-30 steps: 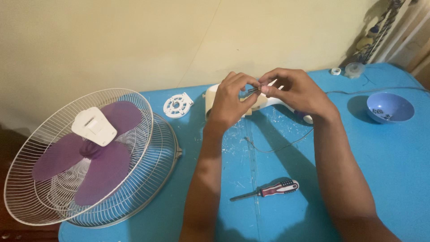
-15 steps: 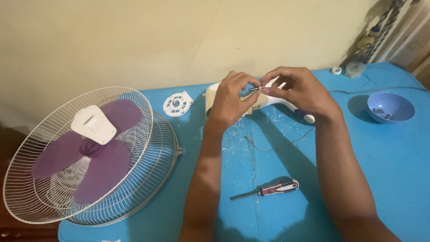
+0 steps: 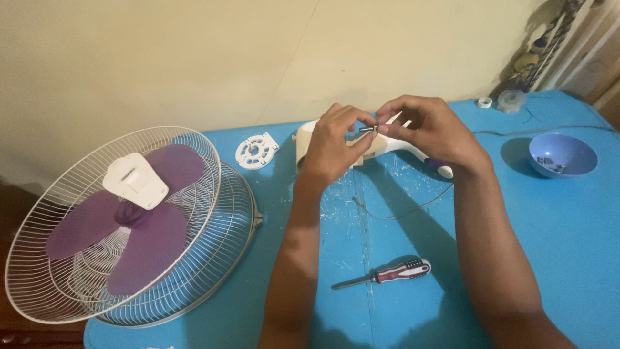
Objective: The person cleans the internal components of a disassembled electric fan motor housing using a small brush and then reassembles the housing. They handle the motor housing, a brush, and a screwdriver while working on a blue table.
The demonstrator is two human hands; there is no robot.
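Small metal pin-like part [image 3: 368, 130] sits pinched between the fingers of your left hand [image 3: 332, 145] and right hand [image 3: 429, 132], its long axis running hand to hand, just above the white plastic fan housing [image 3: 381, 145] on the blue surface [image 3: 400, 226].

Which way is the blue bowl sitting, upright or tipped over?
Upright: the blue bowl rests on the blue table with its opening upward, small dark bits visible inside.

We see a small dark metal part [image 3: 368, 130] pinched level above a white plastic fan housing [image 3: 387, 143], which lies on the blue tabletop [image 3: 413, 310].
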